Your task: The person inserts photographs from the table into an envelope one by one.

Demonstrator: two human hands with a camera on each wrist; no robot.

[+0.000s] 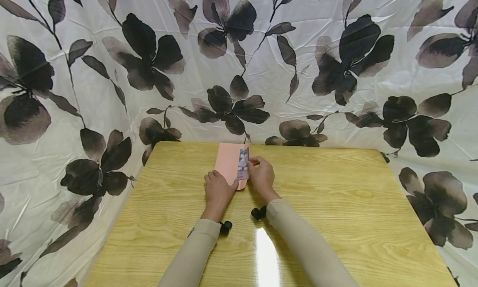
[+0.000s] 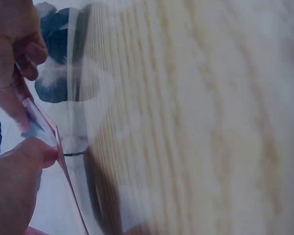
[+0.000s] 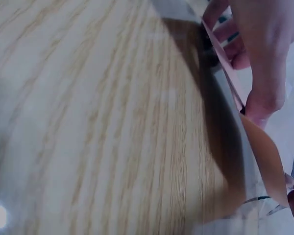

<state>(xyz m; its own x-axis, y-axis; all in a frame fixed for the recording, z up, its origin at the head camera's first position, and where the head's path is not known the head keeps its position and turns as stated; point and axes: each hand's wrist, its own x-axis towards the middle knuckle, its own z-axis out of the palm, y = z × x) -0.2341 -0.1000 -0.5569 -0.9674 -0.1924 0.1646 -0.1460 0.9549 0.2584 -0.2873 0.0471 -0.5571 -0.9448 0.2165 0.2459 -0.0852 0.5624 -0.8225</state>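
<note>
A pink paper envelope point(image 1: 226, 158) is held a little above the table near its back edge. My left hand point(image 1: 219, 189) grips its near part, the thumb lying on the front and the fingers curled behind. At the envelope's right side is a small picture card point(image 1: 243, 164) with a pale figure on a purplish ground. My right hand point(image 1: 262, 175) pinches the card's right edge. In the right wrist view, a flap point(image 3: 264, 156) of the envelope bends out between the two hands. How far the card sits inside the envelope is hidden.
The wood-grain table point(image 1: 328, 204) stretches out on both sides and toward me. A floral cloth point(image 1: 291, 79) hangs behind it and at the sides. Small black wrist cameras sit at both cuffs. Glare brightens the table's near middle.
</note>
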